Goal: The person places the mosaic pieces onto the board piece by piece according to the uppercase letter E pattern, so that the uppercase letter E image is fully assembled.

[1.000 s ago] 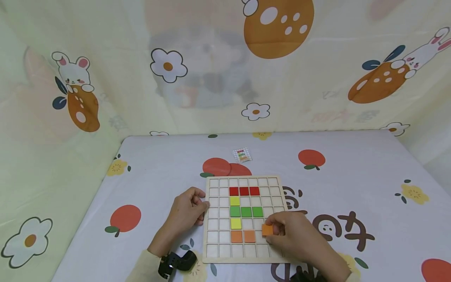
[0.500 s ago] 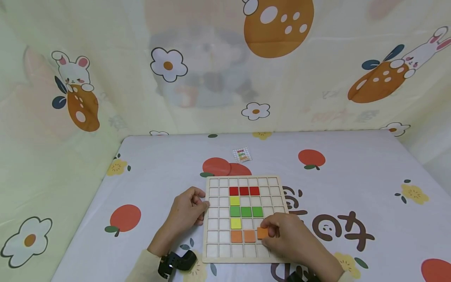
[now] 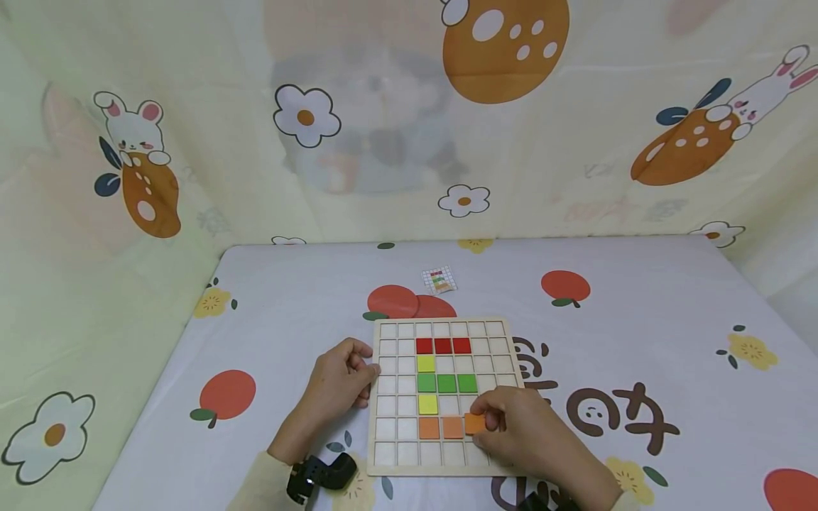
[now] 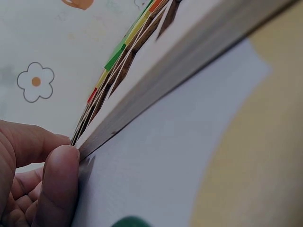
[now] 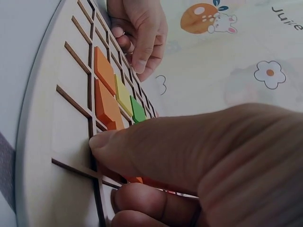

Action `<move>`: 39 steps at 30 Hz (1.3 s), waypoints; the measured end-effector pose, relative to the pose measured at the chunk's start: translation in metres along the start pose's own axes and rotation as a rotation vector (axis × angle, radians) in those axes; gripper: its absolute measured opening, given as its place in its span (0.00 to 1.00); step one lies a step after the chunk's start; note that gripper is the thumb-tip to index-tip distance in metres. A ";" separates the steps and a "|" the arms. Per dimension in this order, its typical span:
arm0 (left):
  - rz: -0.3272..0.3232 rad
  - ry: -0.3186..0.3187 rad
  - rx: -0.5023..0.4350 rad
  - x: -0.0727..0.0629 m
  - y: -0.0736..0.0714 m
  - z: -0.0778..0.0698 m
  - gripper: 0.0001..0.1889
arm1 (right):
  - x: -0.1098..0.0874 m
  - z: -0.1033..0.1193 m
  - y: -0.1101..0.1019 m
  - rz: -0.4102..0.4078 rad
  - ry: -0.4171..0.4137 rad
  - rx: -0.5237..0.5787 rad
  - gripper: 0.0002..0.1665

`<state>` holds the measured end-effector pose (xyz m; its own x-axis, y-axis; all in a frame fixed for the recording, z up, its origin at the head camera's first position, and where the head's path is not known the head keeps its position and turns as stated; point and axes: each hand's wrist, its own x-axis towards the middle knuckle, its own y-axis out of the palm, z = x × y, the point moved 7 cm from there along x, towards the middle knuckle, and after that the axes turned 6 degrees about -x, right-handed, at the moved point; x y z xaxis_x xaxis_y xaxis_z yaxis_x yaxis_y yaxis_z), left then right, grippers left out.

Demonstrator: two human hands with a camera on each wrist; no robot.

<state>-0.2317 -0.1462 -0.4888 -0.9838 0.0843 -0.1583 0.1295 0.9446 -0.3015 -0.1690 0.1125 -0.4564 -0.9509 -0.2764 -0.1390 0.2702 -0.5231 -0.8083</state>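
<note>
A wooden grid board [image 3: 441,470] lies on the table, holding coloured square tiles. Three red tiles [image 3: 442,346] form an upper row, three green tiles [image 3: 446,384] a middle one, with single yellow tiles [image 3: 427,404] below each row. Two orange tiles [image 5: 104,71] sit side by side in the lower row. My right hand [image 3: 530,429] pinches a third orange tile [image 3: 474,424] between thumb and fingers, tilted just right of those two; in the right wrist view the thumb mostly hides it. My left hand [image 3: 339,380] holds the board's left edge between thumb [image 4: 61,175] and forefinger.
A small card [image 3: 439,280] with a printed coloured grid pattern lies behind the board. The patterned tablecloth [image 3: 287,298] spreads on both sides, and a printed curtain [image 3: 383,142] hangs behind and at the left. Each wrist wears a black camera band [image 3: 319,475].
My right hand has moved left with the orange tile, bringing it from one column away to beside the two orange tiles. My left hand and the board have stayed in place.
</note>
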 end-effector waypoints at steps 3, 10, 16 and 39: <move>-0.001 -0.001 0.002 0.000 0.000 0.000 0.11 | 0.000 0.000 0.000 0.002 0.000 0.001 0.13; 0.000 0.001 0.000 0.000 0.000 0.000 0.11 | 0.000 0.001 0.000 0.004 -0.005 0.004 0.13; 0.005 0.005 -0.003 0.001 0.000 0.001 0.11 | 0.000 0.002 0.000 -0.009 -0.040 0.005 0.12; 0.016 0.012 -0.015 0.002 0.000 0.002 0.11 | -0.002 0.004 0.003 -0.003 -0.190 0.026 0.13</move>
<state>-0.2334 -0.1462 -0.4911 -0.9831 0.1029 -0.1516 0.1431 0.9478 -0.2851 -0.1658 0.1086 -0.4562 -0.9066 -0.4213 -0.0241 0.2739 -0.5440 -0.7931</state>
